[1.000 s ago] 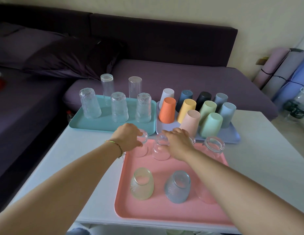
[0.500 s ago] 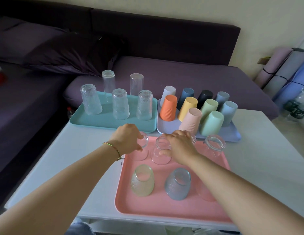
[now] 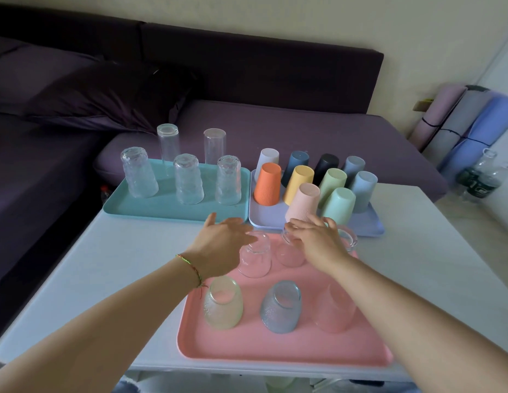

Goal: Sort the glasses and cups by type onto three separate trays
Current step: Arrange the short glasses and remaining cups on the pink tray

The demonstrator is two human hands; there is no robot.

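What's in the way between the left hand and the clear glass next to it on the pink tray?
Nothing visible. The left hand is right beside the clear glass on the pink tray, fingertips at its top, and no cup stands between them.

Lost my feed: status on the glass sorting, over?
Left hand open beside a clear tumbler on the pink tray. Right hand draped over the neighbouring tumbler, grip unclear. A pink plastic cup stands close behind it.

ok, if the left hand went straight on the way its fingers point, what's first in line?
Probably the pale pink cup, nearest on the lilac tray: the left hand points forward-right at it. Depth is unclear; kept low, it would meet that tray's rim first.
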